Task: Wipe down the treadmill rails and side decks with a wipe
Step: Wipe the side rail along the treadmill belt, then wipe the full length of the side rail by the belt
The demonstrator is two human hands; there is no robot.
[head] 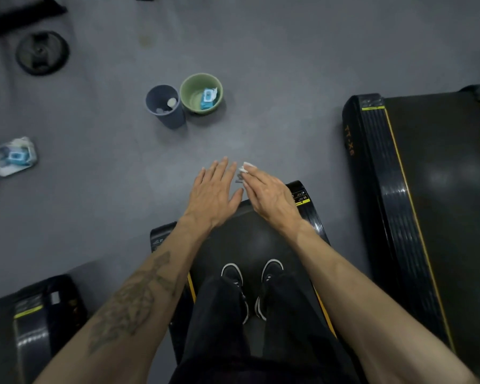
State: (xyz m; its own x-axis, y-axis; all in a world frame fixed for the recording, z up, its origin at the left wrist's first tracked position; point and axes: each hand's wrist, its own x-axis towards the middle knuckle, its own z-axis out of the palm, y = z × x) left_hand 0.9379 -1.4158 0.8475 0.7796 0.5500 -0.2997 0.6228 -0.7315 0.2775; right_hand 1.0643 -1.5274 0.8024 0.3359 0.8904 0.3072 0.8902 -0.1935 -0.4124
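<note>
Right hand (269,194) has our little white wipe (245,167) pinched at the fingertips past the treadmill (306,199) end edge, left hand (212,189) spread flat beside it; it's light and floppy, so we'd probably bunch it into the palm.

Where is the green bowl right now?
In the head view, the green bowl sits on the grey floor, up and left of the hands, right beside a grey cup. A blue wipe packet lies inside it.
</note>
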